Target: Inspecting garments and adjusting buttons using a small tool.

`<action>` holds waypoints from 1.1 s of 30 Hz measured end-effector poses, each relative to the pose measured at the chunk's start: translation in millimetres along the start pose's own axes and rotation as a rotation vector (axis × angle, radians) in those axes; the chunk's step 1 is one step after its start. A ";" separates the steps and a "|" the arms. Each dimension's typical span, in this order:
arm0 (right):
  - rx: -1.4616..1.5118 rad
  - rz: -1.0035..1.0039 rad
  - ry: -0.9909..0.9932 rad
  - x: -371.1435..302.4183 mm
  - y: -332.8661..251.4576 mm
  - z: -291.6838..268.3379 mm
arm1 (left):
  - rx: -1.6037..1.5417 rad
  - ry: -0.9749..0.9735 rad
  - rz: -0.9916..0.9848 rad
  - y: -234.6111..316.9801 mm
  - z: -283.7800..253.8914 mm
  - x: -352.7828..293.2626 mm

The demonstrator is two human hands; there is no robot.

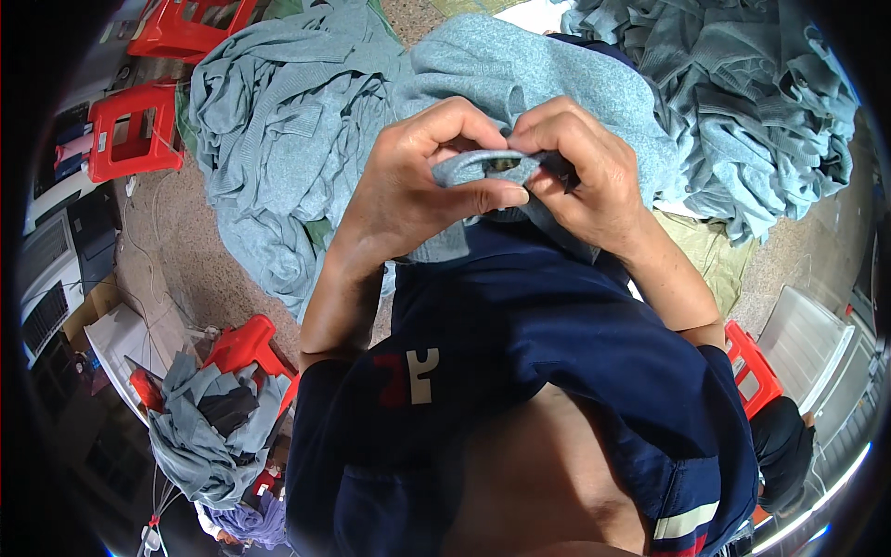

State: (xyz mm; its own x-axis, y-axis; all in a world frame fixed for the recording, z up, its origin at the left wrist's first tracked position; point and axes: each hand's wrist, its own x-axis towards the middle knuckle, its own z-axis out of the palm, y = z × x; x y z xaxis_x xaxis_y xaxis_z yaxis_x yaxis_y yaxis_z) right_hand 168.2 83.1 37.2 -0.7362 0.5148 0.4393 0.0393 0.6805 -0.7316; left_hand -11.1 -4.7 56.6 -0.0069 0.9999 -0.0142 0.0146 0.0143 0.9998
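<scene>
A grey-blue knit garment (529,74) lies spread in front of me, and part of it is raised to chest height. My left hand (408,176) pinches a curled edge of the knit between thumb and fingers. Close beside it, my right hand (589,162) has its fingers bent and pressed together on the same edge. The raised edge forms a small loop with a dark gap inside. Something dark shows under the right fingers, too small to make out. The right fingertips are partly hidden behind the fold.
Heaps of similar knitwear lie at the far left (288,121) and far right (742,111). Red plastic stools (135,130) stand along the left. A pile of grey cloth (204,427) sits at the lower left. Another person (784,450) in dark clothing is at the lower right.
</scene>
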 end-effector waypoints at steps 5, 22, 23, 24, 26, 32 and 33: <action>-0.053 -0.053 0.025 -3.2 -0.3 10.4 | 0.150 0.000 0.079 -17.0 -4.6 0.7; 0.041 -0.006 0.156 -6.4 8.3 16.4 | 0.341 0.117 0.304 -22.5 3.5 -3.6; 0.039 -0.005 0.158 -7.6 9.3 16.7 | 0.409 0.141 0.333 -22.0 5.9 -5.8; 0.077 0.052 0.172 -9.0 9.6 17.2 | 0.479 0.167 0.361 -22.3 7.9 -7.8; 0.163 0.133 0.188 -12.1 13.0 17.9 | 0.494 0.191 0.410 -30.3 8.6 -5.3; 0.037 0.043 0.248 -14.7 13.1 25.1 | 0.555 0.128 0.540 -41.7 5.6 0.6; -0.007 -0.010 0.256 -13.2 11.5 26.1 | 0.702 0.197 0.662 -44.1 9.2 0.5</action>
State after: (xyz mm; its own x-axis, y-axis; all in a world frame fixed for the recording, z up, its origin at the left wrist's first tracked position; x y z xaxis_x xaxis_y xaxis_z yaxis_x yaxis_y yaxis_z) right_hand 160.8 70.6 9.3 -0.5415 0.6224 0.5652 0.0383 0.6898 -0.7230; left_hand -2.5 -4.8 12.4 0.0509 0.7892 0.6120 0.6657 -0.4836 0.5683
